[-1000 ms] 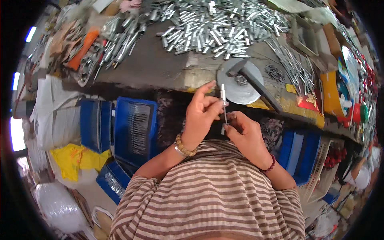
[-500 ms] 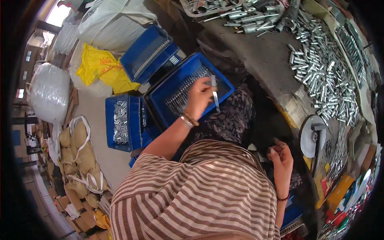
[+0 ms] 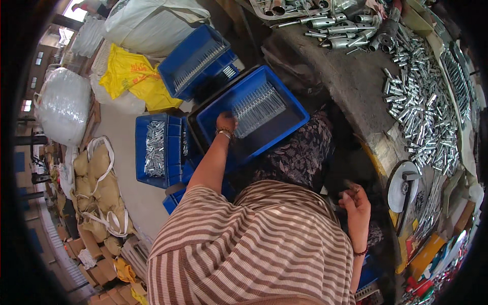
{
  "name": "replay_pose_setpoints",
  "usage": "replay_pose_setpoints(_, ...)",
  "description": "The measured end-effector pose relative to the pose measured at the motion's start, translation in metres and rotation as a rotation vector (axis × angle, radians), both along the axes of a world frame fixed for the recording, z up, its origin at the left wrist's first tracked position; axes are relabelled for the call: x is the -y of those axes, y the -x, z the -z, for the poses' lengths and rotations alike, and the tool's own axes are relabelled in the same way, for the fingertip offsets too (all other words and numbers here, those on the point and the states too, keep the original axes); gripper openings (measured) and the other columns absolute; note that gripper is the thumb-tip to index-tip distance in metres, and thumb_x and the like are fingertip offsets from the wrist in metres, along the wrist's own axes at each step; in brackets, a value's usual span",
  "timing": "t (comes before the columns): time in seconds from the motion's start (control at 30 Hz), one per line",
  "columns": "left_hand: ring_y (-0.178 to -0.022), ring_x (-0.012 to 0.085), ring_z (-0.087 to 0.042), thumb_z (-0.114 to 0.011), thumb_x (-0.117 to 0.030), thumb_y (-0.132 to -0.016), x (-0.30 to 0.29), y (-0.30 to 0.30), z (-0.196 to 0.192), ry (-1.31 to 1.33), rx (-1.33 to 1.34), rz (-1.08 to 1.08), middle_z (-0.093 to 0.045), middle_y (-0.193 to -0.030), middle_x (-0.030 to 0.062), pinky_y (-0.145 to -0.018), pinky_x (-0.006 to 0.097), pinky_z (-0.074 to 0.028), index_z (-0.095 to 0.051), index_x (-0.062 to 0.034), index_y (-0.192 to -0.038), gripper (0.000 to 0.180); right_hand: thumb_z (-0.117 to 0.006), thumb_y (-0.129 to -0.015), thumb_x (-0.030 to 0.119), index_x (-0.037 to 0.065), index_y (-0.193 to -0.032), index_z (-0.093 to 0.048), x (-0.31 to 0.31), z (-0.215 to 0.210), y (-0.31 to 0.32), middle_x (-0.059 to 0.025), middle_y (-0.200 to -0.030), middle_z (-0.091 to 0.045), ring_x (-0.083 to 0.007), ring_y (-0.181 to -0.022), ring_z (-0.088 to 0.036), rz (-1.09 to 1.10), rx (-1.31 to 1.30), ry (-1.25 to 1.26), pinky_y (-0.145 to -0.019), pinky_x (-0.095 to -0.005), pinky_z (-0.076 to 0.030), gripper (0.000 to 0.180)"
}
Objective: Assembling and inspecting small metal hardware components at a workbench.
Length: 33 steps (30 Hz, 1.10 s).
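My left hand (image 3: pixel 227 122) reaches down into a large blue bin (image 3: pixel 292 104), at the left end of a row of thin metal rods with thicker ends (image 3: pixel 259 109). Its fingers are curled, and whatever they grip is hidden under the hand. The rods lie side by side in a neat band across the bin, which rests by my lap. Off to the right, below the workbench edge, my right hand (image 3: pixel 357 203) is raised with thumb and fingers drawn together. Its fingertips are dark and blurred, so anything in them is too small to make out.
A second blue bin (image 3: pixel 170 84) with upright metal parts stands behind. A smaller blue bin (image 3: pixel 175 152) at left holds short metal tubes (image 3: pixel 155 150). On the right, the workbench (image 3: pixel 351 71) carries a heap of metal sleeves (image 3: pixel 422 112) and a round metal disc fixture (image 3: pixel 396 188).
My left hand has moved left and down into the bin; the flat metal piece it held up is no longer visible. My right hand has stayed in nearly the same place.
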<state>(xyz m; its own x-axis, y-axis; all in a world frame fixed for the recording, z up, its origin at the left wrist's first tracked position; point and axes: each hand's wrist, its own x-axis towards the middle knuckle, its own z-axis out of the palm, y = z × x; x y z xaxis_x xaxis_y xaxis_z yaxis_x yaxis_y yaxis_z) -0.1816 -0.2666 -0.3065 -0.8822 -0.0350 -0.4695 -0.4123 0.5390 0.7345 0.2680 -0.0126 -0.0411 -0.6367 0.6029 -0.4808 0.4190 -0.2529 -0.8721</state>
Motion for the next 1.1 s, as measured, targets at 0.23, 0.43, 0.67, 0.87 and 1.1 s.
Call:
replay_pose_setpoints(0.23, -0.077, 0.0276, -0.075, -0.073, -0.013, -0.094, -0.01, -0.004, 0.0, 0.1, -0.126, 0.11, -0.076, -0.095, 0.0164, -0.067, 0.041, -0.059, -0.071, -0.003, -0.119, 0.027, -0.063, -0.103, 0.005, -0.001, -0.135, -0.062, 0.001, 0.002, 0.0, -0.0054, -0.107, -0.07, -0.0102, -0.091, -0.064, 0.023, 0.036, -0.01, -0.082, -0.0262, -0.054, 0.033)
replay_pose_setpoints(0.43, -0.109, 0.0441, -0.068, -0.073, -0.028, -0.098, -0.033, -0.016, -0.047, 0.106, -0.658, 0.191, -0.072, -0.121, 0.0232, -0.096, 0.048, -0.052, -0.07, 0.0002, -0.117, 0.034, -0.066, -0.1, 0.006, 0.0, -0.132, -0.066, 0.003, -0.005, 0.001, -0.0099, -0.104, -0.074, -0.0137, -0.093, -0.069, -0.017, 0.087, -0.096, -0.084, -0.0309, -0.056, 0.032)
replay_pose_setpoints(0.67, -0.08, 0.0082, -0.065, -0.069, -0.019, -0.104, -0.18, -0.072, -0.222, -0.484, -0.808, 0.487, -0.068, -0.096, 0.0011, -0.07, 0.025, -0.051, -0.072, -0.0026, -0.108, 0.017, -0.069, -0.099, 0.01, 0.001, -0.13, -0.067, 0.005, -0.014, -0.002, -0.0124, -0.097, -0.073, -0.0146, -0.081, -0.065, -0.005, 0.01, -0.184, -0.074, -0.0319, -0.054, 0.032)
replay_pose_setpoints(0.87, -0.111, 0.0309, -0.065, -0.081, -0.014, -0.088, -0.297, -0.189, -0.332, -0.523, -0.995, 1.202, -0.068, -0.119, 0.0122, -0.09, 0.039, -0.056, -0.072, -0.0081, -0.119, 0.033, -0.069, -0.099, 0.011, 0.0, -0.126, -0.068, 0.002, -0.03, -0.014, -0.0138, -0.09, -0.07, -0.0159, -0.071, -0.059, 0.014, -0.005, -0.284, -0.069, -0.0331, -0.051, 0.029)
replay_pose_setpoints(1.1, -0.121, 0.0353, -0.057, -0.084, -0.036, -0.083, -0.405, -0.199, -0.304, -0.44, -1.182, 1.507, -0.067, -0.119, 0.0104, -0.107, 0.046, -0.045, -0.073, -0.0094, -0.11, 0.039, -0.069, -0.1, 0.01, 0.0, -0.123, -0.069, 0.006, -0.037, -0.027, -0.0031, -0.082, -0.061, -0.0077, -0.073, -0.05, 0.082, -0.012, -0.263, -0.066, -0.029, -0.047, 0.025)
